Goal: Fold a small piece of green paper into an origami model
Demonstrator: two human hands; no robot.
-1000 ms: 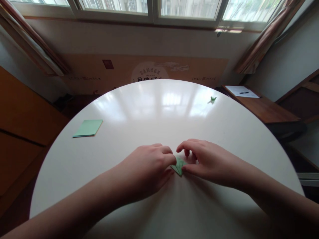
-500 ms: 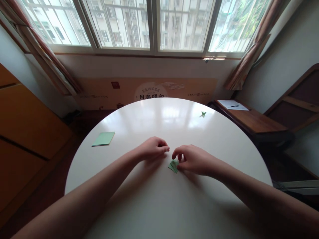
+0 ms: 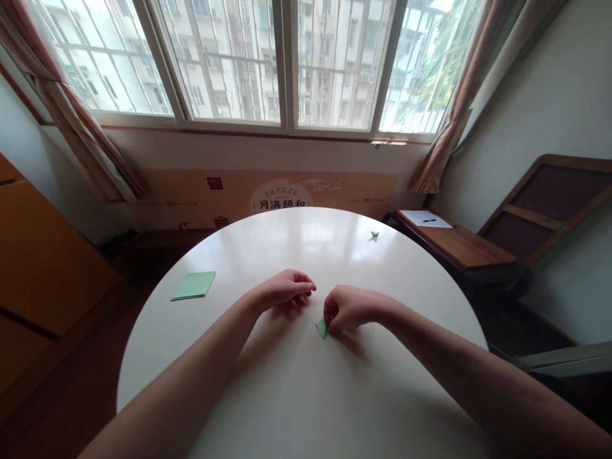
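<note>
A small piece of folded green paper (image 3: 320,328) lies on the white round table (image 3: 287,408), partly covered by fingers. My right hand (image 3: 351,306) is closed on its right side, thumb and fingers pinched at the paper. To the left, a little farther from me, my left hand (image 3: 288,288) hovers over or rests on the table with loosely bent fingers apart. It holds nothing and does not touch the paper. Where exactly the right fingertips grip the paper is hard to see.
A stack of square green paper (image 3: 194,285) lies on the table's left. At the far right stands a small green folded-paper figure (image 3: 374,236). Beyond the table's right edge, a wooden side table (image 3: 468,247) bears a white sheet (image 3: 421,218) with a pen (image 3: 429,221).
My right hand has closed its fingers down onto the folded paper, covering more of it. My left hand has moved slightly away from the right one. The whole view has shifted with my head.
</note>
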